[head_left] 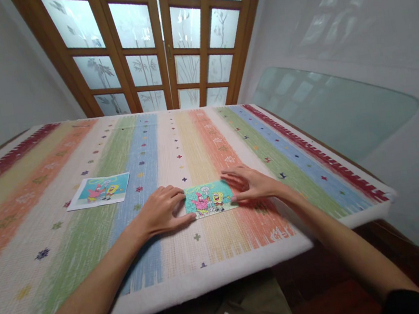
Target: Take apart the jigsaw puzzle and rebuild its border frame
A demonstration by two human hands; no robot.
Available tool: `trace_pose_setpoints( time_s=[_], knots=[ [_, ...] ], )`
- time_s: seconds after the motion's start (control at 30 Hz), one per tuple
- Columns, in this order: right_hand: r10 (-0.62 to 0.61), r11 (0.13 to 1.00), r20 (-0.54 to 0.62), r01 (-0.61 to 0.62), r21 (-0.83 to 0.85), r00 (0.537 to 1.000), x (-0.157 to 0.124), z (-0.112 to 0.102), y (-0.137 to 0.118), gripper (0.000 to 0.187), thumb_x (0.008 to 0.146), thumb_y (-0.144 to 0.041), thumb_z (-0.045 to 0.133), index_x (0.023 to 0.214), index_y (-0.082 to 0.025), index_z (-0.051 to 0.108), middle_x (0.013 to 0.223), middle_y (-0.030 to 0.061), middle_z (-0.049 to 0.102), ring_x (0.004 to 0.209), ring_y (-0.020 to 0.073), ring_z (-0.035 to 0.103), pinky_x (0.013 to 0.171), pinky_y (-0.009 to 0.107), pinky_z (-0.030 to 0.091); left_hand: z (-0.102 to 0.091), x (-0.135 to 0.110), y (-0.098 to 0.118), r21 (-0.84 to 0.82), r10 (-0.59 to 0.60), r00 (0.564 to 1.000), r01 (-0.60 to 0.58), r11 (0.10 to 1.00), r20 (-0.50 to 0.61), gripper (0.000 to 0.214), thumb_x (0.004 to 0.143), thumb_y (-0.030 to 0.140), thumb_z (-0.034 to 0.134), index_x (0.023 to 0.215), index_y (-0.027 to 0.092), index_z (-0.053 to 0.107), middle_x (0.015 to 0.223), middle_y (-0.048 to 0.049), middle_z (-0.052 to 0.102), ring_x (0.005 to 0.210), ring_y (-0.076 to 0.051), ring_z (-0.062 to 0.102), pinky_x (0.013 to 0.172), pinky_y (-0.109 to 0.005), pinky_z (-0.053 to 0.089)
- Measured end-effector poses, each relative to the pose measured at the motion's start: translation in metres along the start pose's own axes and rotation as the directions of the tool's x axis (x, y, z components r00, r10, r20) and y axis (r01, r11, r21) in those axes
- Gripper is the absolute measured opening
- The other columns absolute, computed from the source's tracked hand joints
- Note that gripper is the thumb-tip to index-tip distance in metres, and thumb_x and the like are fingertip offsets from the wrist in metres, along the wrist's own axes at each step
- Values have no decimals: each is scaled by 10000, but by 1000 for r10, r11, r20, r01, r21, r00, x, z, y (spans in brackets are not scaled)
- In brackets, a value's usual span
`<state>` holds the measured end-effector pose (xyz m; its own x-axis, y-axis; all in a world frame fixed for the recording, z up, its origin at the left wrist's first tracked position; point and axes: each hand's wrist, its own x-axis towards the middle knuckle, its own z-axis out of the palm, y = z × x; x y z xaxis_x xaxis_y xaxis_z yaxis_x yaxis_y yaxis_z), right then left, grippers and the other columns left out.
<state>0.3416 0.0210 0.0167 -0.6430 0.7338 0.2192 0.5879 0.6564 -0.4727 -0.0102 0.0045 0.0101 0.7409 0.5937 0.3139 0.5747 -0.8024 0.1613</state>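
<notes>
A small rectangular jigsaw puzzle (208, 199) lies flat on the striped cloth, its pieces joined into a cartoon picture with a pink starfish and a yellow sponge. My left hand (164, 210) holds its left end, fingers curled at the upper corner and thumb along the lower one. At the right end, my right hand (250, 182) has thumb and fingers apart around the edge, the thumb close to or touching the puzzle; its fingertips are slightly blurred. Further left lies a printed picture card (98, 191) showing a similar cartoon scene, touched by neither hand.
A striped, patterned cloth (213, 235) covers the table, whose near edge crosses in front of my lap. Wooden doors with frosted panes (137, 26) stand beyond the far edge. A glass panel (327, 102) leans by the right wall.
</notes>
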Motion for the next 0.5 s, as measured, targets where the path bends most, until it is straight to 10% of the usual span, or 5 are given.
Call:
trace_pose_setpoints(
  time_s=[0.5],
  knots=[
    [44, 997, 15, -43, -68, 999, -1, 19, 9, 840, 748, -520, 878, 1473, -256, 545, 1418, 150, 592, 1339, 356, 524, 1113, 555, 471, -1, -4, -12, 8, -47, 999, 47, 999, -26, 405, 917, 548, 598, 1081, 184, 663, 1137, -142, 729, 1049, -311, 675, 914, -484, 545]
  ],
)
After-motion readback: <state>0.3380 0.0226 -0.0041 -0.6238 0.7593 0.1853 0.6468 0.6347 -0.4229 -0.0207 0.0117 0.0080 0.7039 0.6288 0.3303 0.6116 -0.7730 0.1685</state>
